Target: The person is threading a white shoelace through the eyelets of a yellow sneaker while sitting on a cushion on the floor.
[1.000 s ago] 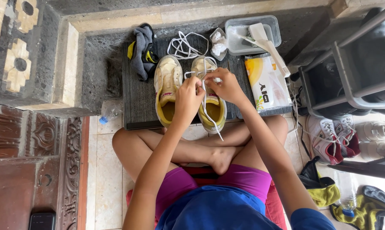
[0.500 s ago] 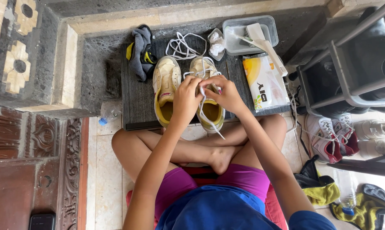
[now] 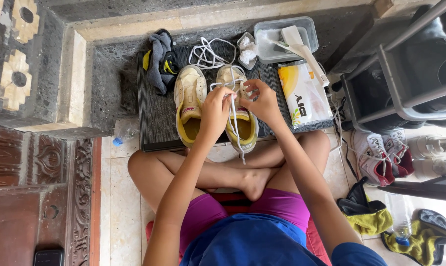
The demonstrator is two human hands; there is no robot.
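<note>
You are pinching the white lace (image 3: 235, 123) with left hand (image 3: 217, 109) and right hand (image 3: 262, 101) fingers | shoe (image 3: 240, 111) is sitting directly beneath them | risk: lace slipping out if your grip is loosening.

A grey cloth (image 3: 159, 61), clear plastic tub (image 3: 287, 39), loose white lace (image 3: 208, 53) and red-trimmed sneakers (image 3: 383, 155) lie around.
</note>
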